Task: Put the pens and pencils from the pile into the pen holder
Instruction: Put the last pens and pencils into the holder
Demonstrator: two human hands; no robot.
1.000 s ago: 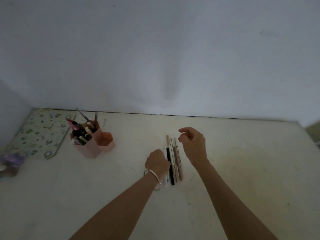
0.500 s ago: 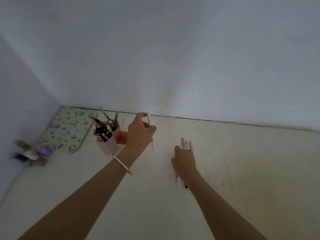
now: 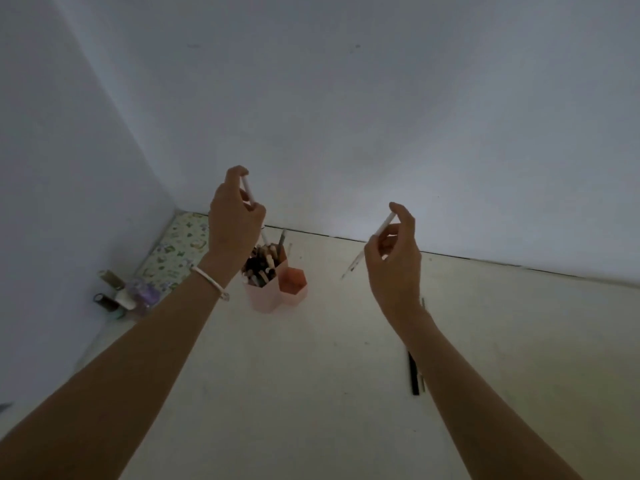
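Dim white walls [image 3: 346, 116], cream tabletop [image 3: 311, 393].

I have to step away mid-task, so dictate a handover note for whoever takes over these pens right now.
Left hand pinches a white pen nearly upright above the pen holder, tip near its mouth.
Right hand holds a pale pen in the air, right of the holder.
Done: holder already crowded.
Left: drop both in, then fetch the loose pens lying on the table beside the right forearm.
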